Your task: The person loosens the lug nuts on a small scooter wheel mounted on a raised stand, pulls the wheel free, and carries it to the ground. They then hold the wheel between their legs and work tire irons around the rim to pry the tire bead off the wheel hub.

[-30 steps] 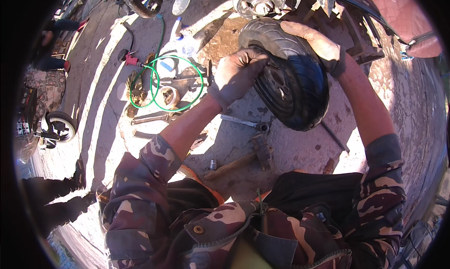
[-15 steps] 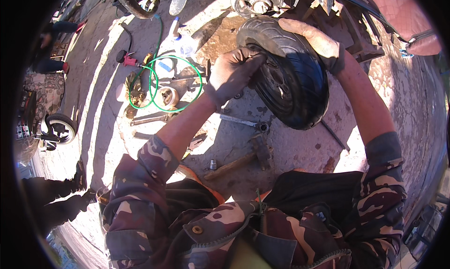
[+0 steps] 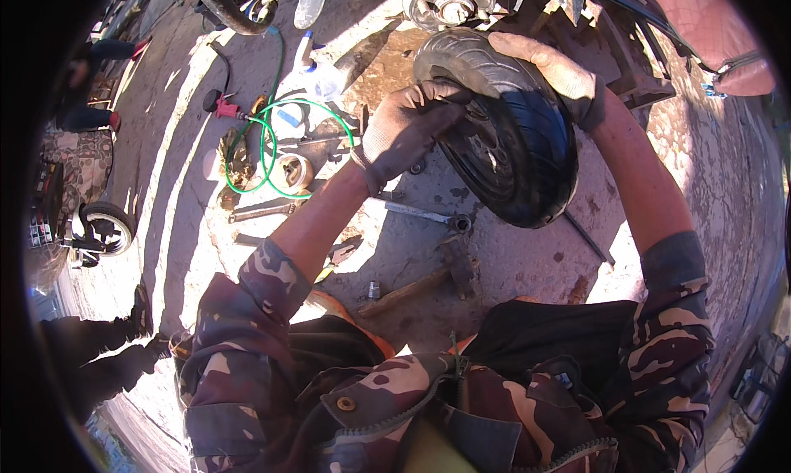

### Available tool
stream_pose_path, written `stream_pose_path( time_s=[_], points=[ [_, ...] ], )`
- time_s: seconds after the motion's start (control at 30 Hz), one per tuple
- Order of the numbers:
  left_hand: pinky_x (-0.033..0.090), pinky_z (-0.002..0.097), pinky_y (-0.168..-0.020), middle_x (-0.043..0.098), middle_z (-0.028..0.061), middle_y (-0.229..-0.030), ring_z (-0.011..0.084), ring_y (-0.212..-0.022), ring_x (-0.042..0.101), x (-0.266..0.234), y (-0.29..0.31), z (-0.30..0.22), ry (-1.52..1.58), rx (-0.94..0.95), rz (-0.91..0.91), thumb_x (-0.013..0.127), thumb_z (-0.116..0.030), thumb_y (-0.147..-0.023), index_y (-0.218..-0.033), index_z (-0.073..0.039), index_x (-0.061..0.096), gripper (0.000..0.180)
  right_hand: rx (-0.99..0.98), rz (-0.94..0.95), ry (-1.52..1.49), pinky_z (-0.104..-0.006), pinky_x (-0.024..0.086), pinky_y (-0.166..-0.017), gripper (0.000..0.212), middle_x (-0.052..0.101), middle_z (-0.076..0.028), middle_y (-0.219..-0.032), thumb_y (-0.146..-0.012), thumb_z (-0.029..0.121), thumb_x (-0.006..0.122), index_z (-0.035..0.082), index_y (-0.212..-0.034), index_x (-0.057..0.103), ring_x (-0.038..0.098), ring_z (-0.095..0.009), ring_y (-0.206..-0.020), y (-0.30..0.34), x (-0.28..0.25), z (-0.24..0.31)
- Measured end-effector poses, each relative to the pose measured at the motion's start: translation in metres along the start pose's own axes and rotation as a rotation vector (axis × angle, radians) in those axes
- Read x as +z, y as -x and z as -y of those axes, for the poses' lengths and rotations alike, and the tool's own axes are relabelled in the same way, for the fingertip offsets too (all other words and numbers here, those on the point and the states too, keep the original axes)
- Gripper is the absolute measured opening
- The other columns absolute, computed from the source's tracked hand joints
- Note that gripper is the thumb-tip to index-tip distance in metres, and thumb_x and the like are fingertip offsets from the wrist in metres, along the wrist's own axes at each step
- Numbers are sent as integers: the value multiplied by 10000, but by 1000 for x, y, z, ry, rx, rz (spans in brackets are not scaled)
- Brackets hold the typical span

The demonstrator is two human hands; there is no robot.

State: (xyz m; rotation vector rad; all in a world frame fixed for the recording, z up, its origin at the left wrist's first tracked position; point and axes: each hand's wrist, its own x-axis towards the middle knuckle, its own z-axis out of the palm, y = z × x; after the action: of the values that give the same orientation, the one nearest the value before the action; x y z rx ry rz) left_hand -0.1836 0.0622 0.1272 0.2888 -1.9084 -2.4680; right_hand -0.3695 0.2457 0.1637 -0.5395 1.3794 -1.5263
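Observation:
A black tyre on a wheel [image 3: 540, 164] stands tilted in front of me, its hub side turned to the left. My right hand [image 3: 560, 73], in a pale work glove, grips the top of the tread from the right. My left hand [image 3: 408, 131], also gloved, has its fingers bent against the wheel's left side by the tyre's inner edge; its fingertips are partly hidden in shadow. Below the wheel lie a long wrench [image 3: 420, 213] and a hammer [image 3: 457, 267] with a wooden handle. A small metal socket [image 3: 374, 290] stands near my knees.
A green hose [image 3: 264, 147] with a red air gun [image 3: 224, 106] curls at the left, around a round open tin [image 3: 292, 172]. A brake drum hub [image 3: 449, 3] sits beyond the wheel. Another person's legs [image 3: 107, 349] are at the far left, near a small wheel [image 3: 107, 228].
My left hand has shifted slightly to the left along the wheel's side, its forearm now covering more of the green hose. The right hand and the wheel have hardly moved.

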Motion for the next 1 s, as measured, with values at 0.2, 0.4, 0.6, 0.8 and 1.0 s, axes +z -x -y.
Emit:
stream_pose_path(
  time_s=[0.2,0.4,0.6,0.8,1.0],
  points=[
    [523,230,-636,729,2,-902,70,-712,661,1,-7,7,-235,-62,-113,691,-221,-1028,-1082,-31,708,198,-65,-38,92,-272,453,-1112,583,601,-66,-1453,-1040,345,660,-11,-1484,531,589,-129,-1269,0,-2,-3],
    [518,233,-666,730,-6,-924,56,-756,641,2,-3,4,-112,-2,-83,699,-189,-1016,-1099,-35,714,175,-50,53,145,-309,335,-1218,580,517,-89,-1550,-1065,321,578,-8,-1530,470,479,-165,-1417,3,-4,1],
    [536,252,-762,738,19,-972,85,-842,656,-3,-2,2,-18,-37,11,696,-169,-1011,-1143,-18,709,201,-68,49,43,-272,464,-1099,565,618,-67,-1432,-1043,348,653,-5,-1472,545,598,-135,-1258,0,-5,-1],
    [574,271,-858,748,74,-1055,132,-956,718,-8,-15,18,-308,27,-51,656,-144,-1038,-1210,14,683,235,-92,59,57,-279,462,-1105,582,623,-74,-1425,-1026,355,675,-6,-1465,548,602,-140,-1250,2,-5,-1],
    [553,248,-721,732,18,-924,90,-806,681,0,-11,13,-246,-72,-123,697,-177,-1013,-1131,-11,704,203,20,-19,108,-329,313,-1255,575,505,-94,-1574,-1075,300,561,0,-1551,443,462,-179,-1461,5,9,9]
  ],
)
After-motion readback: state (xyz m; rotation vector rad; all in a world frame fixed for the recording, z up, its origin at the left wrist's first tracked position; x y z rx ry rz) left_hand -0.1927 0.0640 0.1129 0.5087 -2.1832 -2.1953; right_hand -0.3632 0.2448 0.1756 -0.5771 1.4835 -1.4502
